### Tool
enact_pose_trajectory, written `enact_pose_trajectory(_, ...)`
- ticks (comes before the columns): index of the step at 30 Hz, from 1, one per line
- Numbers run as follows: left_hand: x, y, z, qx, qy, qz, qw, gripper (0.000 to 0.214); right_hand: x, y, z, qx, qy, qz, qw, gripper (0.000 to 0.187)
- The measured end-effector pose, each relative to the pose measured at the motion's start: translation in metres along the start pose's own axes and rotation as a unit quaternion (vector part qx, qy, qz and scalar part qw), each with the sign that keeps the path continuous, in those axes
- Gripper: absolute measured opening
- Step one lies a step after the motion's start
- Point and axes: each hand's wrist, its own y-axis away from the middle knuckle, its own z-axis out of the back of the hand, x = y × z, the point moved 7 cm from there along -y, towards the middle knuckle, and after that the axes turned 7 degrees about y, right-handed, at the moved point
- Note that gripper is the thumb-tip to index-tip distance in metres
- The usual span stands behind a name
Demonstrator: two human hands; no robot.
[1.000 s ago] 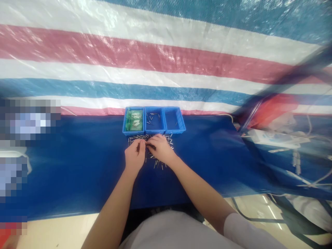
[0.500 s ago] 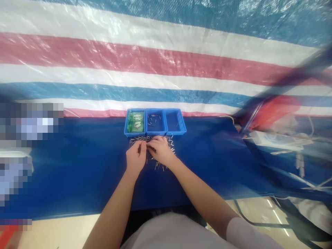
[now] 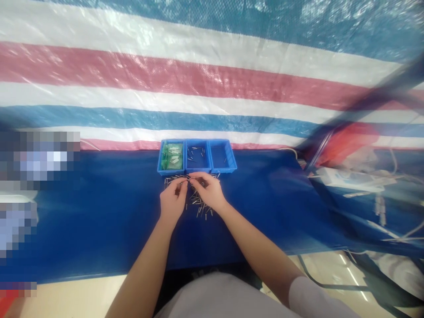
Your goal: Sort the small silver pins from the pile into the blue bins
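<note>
My left hand (image 3: 172, 198) is closed in a pinch, thumb against forefinger, over the left part of a pile of thin metal pin-like pieces (image 3: 202, 206). Close to it, my right hand (image 3: 209, 192) also pinches, its thumb and forefinger nearly meeting the left fingertips. Whatever small thing lies between the fingertips is too small to name. Both hands partly cover the pile. Just behind them stand three joined blue bins: a left bin (image 3: 159, 164) with a green bag of white pieces (image 3: 172, 157), a middle bin (image 3: 198, 165) and a right bin (image 3: 222, 163) with a few pins.
A blue cover (image 3: 99, 212) spreads over the table. Behind rises a striped plastic sheet (image 3: 212, 79). At the right are a blurred red bag (image 3: 351, 139), a white box (image 3: 341, 179) and cables. Blurred-out patches (image 3: 43, 154) fill the left edge.
The fingers of my right hand have shifted from curled low over the pile to a more raised pinch by the left fingertips. My left hand has hardly moved.
</note>
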Motion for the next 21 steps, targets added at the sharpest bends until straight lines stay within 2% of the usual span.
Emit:
enact_pose_trajectory(5, -0.0014, 0.0002, 0.0009, 0.0, 0.008, -0.008, 1.0, 0.028, -0.0043, 0.0012, -0.0076, 0.023, -0.062, -0.02, 0.998, 0.021)
enact_pose_trajectory(9, -0.0006, 0.0004, -0.0013, 0.017, 0.015, 0.006, 1.0, 0.03, -0.0024, 0.0008, -0.0057, 0.018, -0.04, -0.012, 0.999, 0.013)
enact_pose_trajectory(21, 0.0023, 0.0008, 0.0009, 0.009, -0.013, 0.028, 0.999, 0.028, 0.0019, 0.0003, -0.0016, 0.012, -0.021, -0.008, 1.0, 0.014)
